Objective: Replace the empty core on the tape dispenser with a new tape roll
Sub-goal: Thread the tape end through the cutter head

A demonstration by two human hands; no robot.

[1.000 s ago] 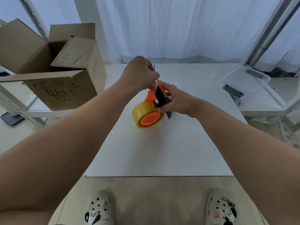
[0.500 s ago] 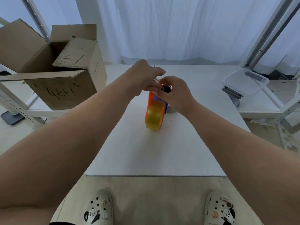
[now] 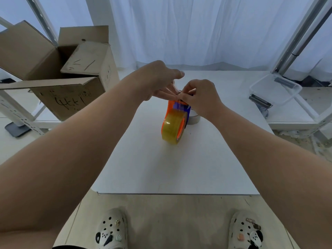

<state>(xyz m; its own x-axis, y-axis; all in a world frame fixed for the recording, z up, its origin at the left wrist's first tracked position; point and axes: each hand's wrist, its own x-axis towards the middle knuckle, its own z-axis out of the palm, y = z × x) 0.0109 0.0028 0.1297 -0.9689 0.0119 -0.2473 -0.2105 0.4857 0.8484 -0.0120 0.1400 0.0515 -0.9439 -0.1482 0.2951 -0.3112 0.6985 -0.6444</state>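
Head view, near to far: my shoes at the bottom, one strap (image 3: 251, 221) reading "Baby". On the white table (image 3: 179, 168) the new tape roll (image 3: 173, 127), yellowish, already sits on the orange-blue dispenser (image 3: 181, 106), standing on edge mid-table. Old empty core (image 3: 193, 118) lies just behind it, touching or nearly. So the swap looks done; I judge what's left is threading the tape end over the cutter. Right hand (image 3: 199, 94) pinches at the dispenser top, grip narrow on the tape end, I think. Left hand (image 3: 158, 81) fingers loosely extended alongside; hold unclear. Cardboard box (image 3: 68, 97) far left has scrawled marker, unreadable.
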